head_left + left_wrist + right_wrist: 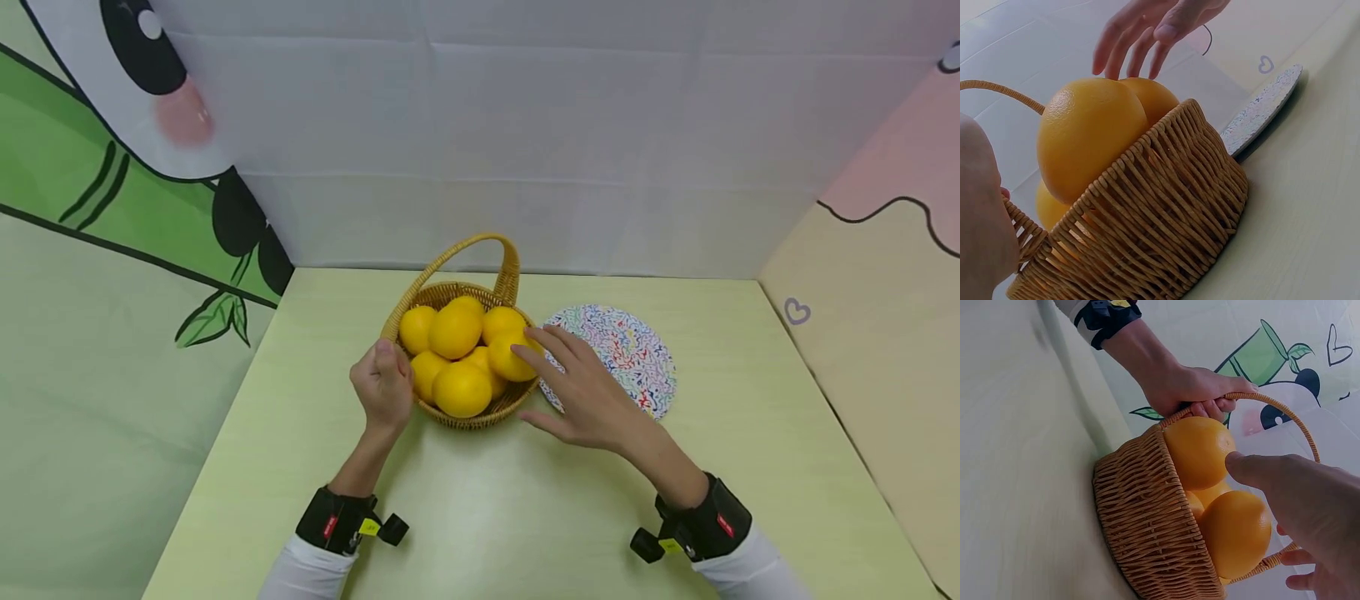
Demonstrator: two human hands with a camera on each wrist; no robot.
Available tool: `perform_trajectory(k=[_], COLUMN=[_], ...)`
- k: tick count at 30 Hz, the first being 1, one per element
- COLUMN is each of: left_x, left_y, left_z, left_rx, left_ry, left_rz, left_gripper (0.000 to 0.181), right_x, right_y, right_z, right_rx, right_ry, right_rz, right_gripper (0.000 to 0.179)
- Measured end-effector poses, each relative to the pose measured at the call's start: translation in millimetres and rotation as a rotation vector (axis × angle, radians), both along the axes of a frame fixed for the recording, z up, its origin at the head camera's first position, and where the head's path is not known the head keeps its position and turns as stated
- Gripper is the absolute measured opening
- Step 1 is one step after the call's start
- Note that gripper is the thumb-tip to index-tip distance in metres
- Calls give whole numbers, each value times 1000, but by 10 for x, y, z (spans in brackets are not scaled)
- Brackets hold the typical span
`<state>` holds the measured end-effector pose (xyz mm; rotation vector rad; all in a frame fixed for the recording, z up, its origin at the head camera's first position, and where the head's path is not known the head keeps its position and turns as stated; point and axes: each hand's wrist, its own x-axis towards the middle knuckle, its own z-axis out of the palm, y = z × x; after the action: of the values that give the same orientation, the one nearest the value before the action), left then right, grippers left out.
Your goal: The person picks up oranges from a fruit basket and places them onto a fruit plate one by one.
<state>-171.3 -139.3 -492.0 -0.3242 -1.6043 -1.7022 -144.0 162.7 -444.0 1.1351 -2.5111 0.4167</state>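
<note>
Oranges (453, 331) lie heaped in a round wicker basket (472, 422), some rising above its rim. A woven handle (510, 271) springs from the basket's left side and arches over to its far right. At the basket's left, the left hand (385, 387) has its fingers clenched around the foot of that handle. At the basket's right, the right hand (588, 396) is spread, its fingers parted and slightly bent over the rightmost orange (510, 358), with the thumb apart, near the basket's front rim; whether the fingertips touch the fruit, I cannot tell.

Just to the right of the basket, partly hidden behind the right hand, a round disc (622, 350) speckled in red and blue lies flat. Under the basket spreads a pale yellow-green table (480, 517). Nearer the person than the basket are two black wristbands, one on each arm, and white sleeves (750, 575). Behind the basket hangs a creased grey-white cloth (525, 150); beyond it to the left is a drawn green stalk (112, 167), and to the right a small purple heart (797, 312).
</note>
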Motion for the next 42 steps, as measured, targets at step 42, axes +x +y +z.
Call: perform_trajectory(k=[42], left_x=[29], left_y=[-4], left_z=[33], left_rx=[-34], left_ry=[-33], left_rz=[8], left_gripper=[60], right_x=[-413], right_y=[-266], right_z=[142], right_rx=[89], right_ry=[-154], right_rz=[53], right_gripper=[71])
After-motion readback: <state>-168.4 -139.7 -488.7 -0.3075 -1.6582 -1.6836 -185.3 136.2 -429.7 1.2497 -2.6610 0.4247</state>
